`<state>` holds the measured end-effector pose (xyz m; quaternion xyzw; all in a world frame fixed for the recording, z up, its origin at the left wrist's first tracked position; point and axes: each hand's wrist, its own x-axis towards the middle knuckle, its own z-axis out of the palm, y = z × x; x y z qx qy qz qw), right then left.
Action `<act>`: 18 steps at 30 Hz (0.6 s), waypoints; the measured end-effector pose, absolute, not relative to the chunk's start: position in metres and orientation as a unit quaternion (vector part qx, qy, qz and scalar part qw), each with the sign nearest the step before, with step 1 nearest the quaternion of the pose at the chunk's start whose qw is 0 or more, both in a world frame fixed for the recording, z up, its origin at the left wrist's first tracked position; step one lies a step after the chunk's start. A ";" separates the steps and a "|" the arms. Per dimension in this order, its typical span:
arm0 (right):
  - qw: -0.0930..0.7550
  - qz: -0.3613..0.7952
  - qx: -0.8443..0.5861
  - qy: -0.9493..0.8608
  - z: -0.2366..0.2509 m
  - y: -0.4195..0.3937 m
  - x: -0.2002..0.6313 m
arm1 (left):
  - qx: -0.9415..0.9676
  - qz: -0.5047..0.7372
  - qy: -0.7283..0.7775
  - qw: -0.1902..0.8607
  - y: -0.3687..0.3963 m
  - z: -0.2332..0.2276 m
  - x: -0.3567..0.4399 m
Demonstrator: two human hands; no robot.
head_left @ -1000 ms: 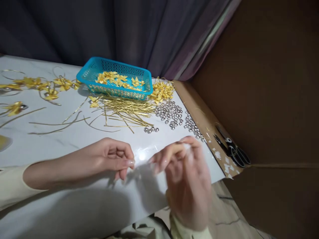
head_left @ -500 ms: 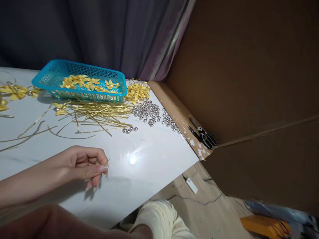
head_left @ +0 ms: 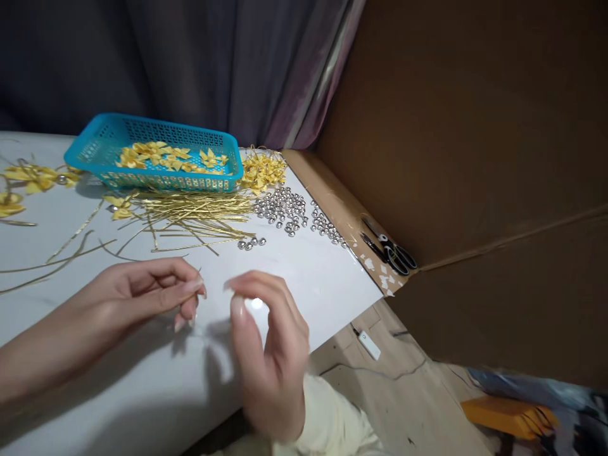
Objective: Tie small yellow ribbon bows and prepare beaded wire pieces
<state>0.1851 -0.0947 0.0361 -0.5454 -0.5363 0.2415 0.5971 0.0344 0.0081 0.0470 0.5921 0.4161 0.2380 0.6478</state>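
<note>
My left hand (head_left: 156,291) is closed in a pinch above the white table. A short end of thin wire (head_left: 199,271) sticks out past its thumb and forefinger; the rest is hidden by the fingers. Facing it from the right is my right hand (head_left: 273,342), thumb and forefinger curved and slightly apart, with nothing visible between them. Beyond the hands lies a pile of gold wire stems (head_left: 194,212). Silver beads (head_left: 282,206) are scattered to the right of the stems, with several loose ones nearer.
A blue basket (head_left: 161,180) with yellow ribbon flowers stands at the back, more flowers (head_left: 263,172) beside it. Black-handled scissors (head_left: 396,256) lie on the cardboard (head_left: 327,196) along the right edge. A tall brown cardboard wall (head_left: 465,139) rises there.
My right hand has come up from below the table edge to near the left fingertips. The left hand, still pinching the wire, has shifted slightly up and left in view.
</note>
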 end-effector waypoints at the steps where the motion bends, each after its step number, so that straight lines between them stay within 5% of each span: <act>1: 0.584 0.290 -0.534 -0.538 0.036 -0.081 0.188 | 0.615 0.248 0.405 0.629 0.007 0.048 0.034; 7: 0.493 0.665 -0.398 -0.396 0.024 -0.066 0.188 | 0.742 0.292 0.325 0.509 -0.013 0.035 0.038; 13: 0.472 0.784 -0.366 -0.168 0.023 -0.068 0.180 | 0.808 0.362 0.286 0.367 -0.029 0.014 0.030; 18: 0.442 0.803 -0.353 -0.186 0.020 -0.066 0.178 | 0.841 0.342 0.238 0.346 -0.034 0.000 0.022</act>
